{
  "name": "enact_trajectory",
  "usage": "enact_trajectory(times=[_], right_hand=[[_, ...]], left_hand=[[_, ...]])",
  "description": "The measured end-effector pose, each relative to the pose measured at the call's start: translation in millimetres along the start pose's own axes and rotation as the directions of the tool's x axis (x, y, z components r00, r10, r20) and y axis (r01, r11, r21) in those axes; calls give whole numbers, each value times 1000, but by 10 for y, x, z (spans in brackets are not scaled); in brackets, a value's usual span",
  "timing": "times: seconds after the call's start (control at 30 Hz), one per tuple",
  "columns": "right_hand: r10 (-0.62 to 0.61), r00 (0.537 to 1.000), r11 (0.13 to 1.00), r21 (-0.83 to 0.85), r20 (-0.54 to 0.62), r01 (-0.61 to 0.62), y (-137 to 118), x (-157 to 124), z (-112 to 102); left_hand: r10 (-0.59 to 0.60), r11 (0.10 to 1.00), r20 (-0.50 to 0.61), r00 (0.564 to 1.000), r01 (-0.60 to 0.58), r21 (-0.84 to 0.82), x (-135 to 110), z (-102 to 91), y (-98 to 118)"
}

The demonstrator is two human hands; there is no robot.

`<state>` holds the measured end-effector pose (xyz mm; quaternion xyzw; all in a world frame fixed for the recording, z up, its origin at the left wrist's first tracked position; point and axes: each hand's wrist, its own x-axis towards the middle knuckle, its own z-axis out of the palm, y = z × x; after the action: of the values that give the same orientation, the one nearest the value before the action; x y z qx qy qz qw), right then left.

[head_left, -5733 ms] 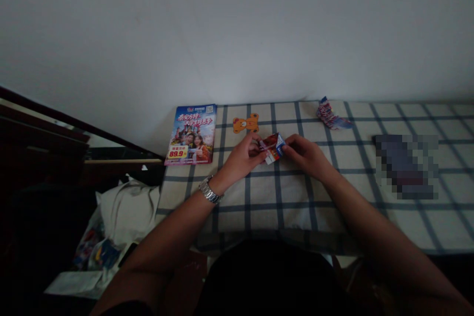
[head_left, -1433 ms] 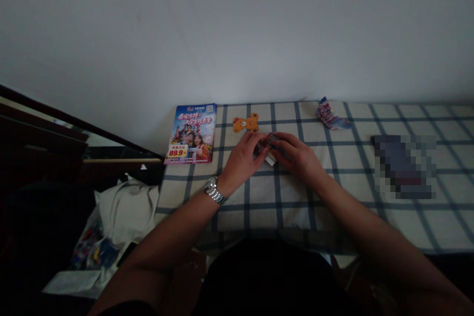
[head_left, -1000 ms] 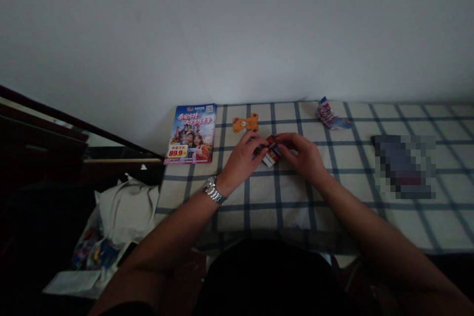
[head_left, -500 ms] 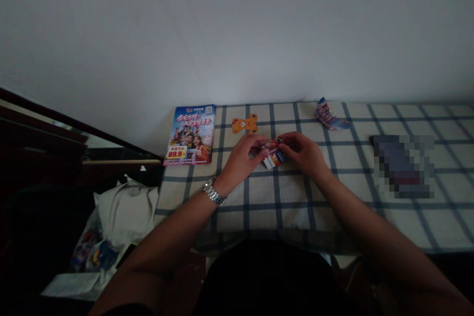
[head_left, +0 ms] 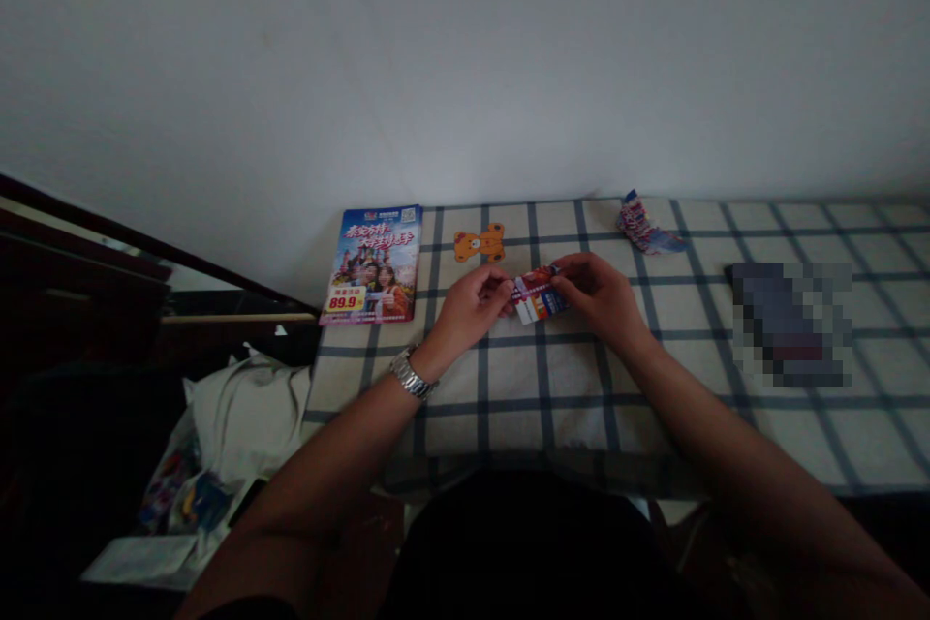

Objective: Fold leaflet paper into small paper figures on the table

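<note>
A small folded piece of printed paper (head_left: 536,295), red, white and blue, is pinched between my two hands, just above the checked cloth. My left hand (head_left: 478,302), with a metal watch on its wrist, closes thumb and fingers on the paper's left edge. On the opposite edge, my right hand (head_left: 597,295) grips the upper right corner between thumb and fingers. Behind my left hand lies an orange teddy bear picture (head_left: 480,242). A stack of printed flyers (head_left: 374,266) rests to the left, its top sheet showing people and a price.
A crumpled, pleated paper piece (head_left: 646,228) lies at the back right. Farther right is a dark flat object (head_left: 785,325), blurred out. The checked cloth (head_left: 450,421) covers the surface up to the white wall (head_left: 465,68). Bags (head_left: 247,412) sit low at the left.
My hands have drawn slightly apart, the left one shifting left, and more of the folded paper shows between them. The flyers and the crumpled paper stay put.
</note>
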<state>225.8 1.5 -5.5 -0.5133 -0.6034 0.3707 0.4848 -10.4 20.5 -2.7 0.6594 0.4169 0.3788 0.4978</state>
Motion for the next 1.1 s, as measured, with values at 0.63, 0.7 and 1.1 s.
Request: enact_trajectory(times=[0.63, 0.7, 1.1], right_hand=[[-2, 1000, 999, -44, 27, 3, -6, -3, -6], [-16, 999, 996, -87, 31, 19, -22, -8, -15], [-55, 998, 995, -79, 0, 55, -16, -13, -24]], left_hand=[[35, 994, -21, 999, -32, 107, -20, -14, -4], [62, 992, -27, 998, -59, 115, -27, -17, 12], [252, 943, -45, 967, -235, 237, -75, 12, 142]])
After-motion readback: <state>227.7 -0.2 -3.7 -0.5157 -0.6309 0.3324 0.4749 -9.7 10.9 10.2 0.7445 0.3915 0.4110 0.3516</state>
